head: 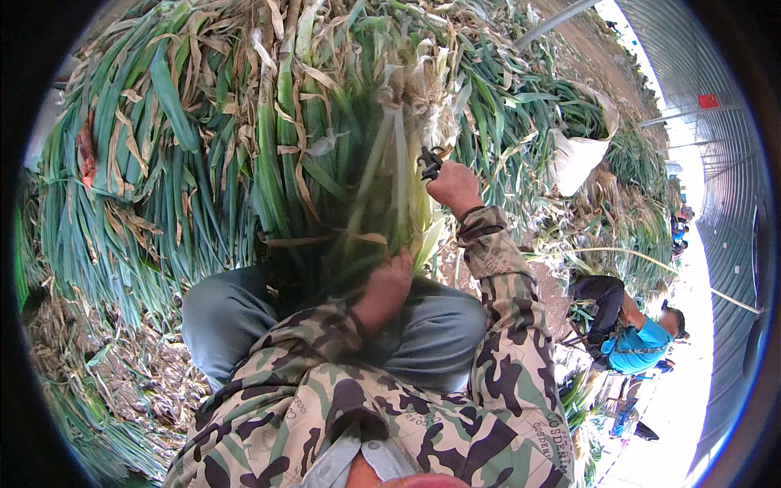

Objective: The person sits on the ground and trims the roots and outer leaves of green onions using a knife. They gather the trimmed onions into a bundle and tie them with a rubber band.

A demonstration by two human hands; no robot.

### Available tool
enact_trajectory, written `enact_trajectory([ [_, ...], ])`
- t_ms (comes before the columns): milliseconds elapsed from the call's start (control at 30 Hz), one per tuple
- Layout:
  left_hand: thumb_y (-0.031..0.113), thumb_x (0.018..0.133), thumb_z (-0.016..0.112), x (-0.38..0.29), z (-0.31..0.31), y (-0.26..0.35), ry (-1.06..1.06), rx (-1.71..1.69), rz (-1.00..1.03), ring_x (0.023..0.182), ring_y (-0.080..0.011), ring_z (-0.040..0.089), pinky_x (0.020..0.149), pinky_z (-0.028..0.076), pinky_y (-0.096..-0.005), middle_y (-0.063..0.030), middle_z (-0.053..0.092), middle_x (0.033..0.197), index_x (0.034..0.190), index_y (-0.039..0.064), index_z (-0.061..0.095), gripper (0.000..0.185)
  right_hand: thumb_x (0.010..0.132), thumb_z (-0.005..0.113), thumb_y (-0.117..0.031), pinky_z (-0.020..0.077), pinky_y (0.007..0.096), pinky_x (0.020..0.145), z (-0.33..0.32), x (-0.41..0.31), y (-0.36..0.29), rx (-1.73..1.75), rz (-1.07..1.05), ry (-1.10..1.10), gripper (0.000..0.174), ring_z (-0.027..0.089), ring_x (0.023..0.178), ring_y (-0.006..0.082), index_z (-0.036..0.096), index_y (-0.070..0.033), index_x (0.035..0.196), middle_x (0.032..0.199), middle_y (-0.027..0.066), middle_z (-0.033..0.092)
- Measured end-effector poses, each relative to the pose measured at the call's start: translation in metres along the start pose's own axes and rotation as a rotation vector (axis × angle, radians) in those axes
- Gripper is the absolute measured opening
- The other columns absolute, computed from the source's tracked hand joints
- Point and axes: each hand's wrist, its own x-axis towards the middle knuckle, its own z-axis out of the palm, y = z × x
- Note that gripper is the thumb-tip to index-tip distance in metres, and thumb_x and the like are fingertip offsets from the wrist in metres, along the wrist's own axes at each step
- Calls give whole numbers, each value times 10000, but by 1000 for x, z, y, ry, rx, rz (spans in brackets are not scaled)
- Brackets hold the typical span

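Note:
My left hand [387, 291] is low between my knees, its fingers around the leafy lower part of some long green onion stalks [399, 177]. The pale ends of these stalks point away from me and are partly blurred. To the right of them, my right hand [454, 186] is closed around a small dark hand tool [430, 163], whose exact kind I cannot tell. Its dark jaws or loops stick out beside pale husks and dry roots [436, 104]. A tall heap of green onions [207, 122] stands right in front of my knees.
A white sheet [579, 161] hangs over onions at the right. A co-worker in a blue top [640, 344] sits at the far right, with more people beyond. Dry leaf scraps [140, 360] cover the ground at the left. A metal pole [555, 23] crosses at upper right.

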Motion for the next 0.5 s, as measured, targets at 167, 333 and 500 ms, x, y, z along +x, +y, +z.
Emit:
enact_trajectory([
  [167,160,901,562,-1,3,-7,72,-79,-1,766,-227,675,606,547,-339,-113,627,942,1447,-79,475,602,767,649,-256,576,504,879,-6,31,-21,1,-81,-10,350,721,979,437,764,13,958,996,273,739],
  [333,149,900,561,0,-9,3,-15,-151,-33,727,-231,671,583,545,-340,-121,620,944,1457,-76,462,608,766,651,-273,578,490,876,2,54,-16,-68,-4,-42,373,720,994,430,759,12,980,1005,264,743],
  [500,137,896,566,1,-11,1,-10,-168,-36,748,-230,674,580,546,-338,-122,615,957,1451,-77,461,605,761,644,-277,573,506,885,-2,46,-12,-10,61,13,369,719,977,449,757,20,949,991,292,733],
])
